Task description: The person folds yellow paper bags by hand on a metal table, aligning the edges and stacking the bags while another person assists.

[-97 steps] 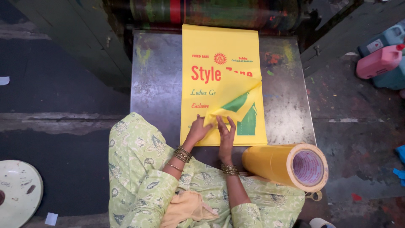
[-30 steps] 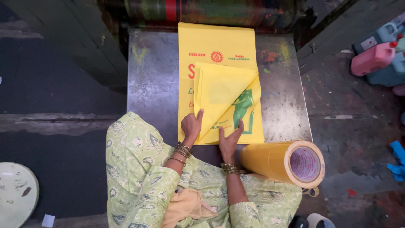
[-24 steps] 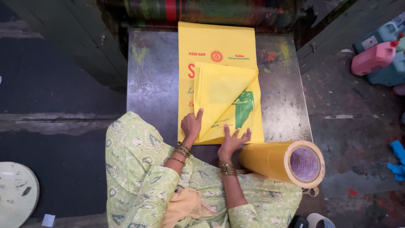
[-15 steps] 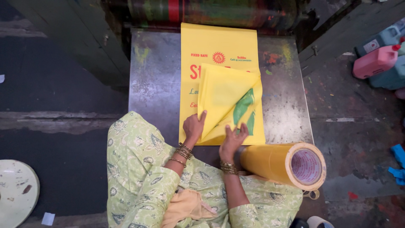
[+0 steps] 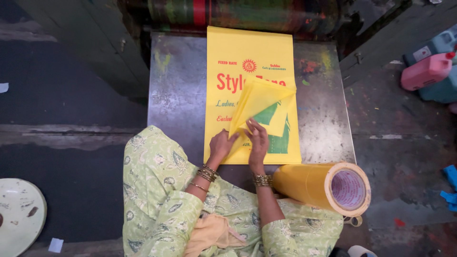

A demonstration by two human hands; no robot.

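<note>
Yellow bag (image 5: 250, 57), flat on worktop (image 5: 178, 85): left hand (image 5: 220, 145) and right hand (image 5: 257, 139) grips pinch its folded sheet (image 5: 266, 97), lifting it to peel; roll (image 5: 323, 185) near right.

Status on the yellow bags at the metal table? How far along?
Done: a stack of printed yellow bags lies flat on the metal table. In hand: left hand and right hand lift the folded-up top sheet. Left: yellow roll unused beside them.

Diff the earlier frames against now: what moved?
Both hands left the sheet's near edge and came together: left hand and right hand now pinch the folded yellow flap, lifted and bunched narrower. Yellow bag stack, yellow roll and metal table unchanged.
</note>
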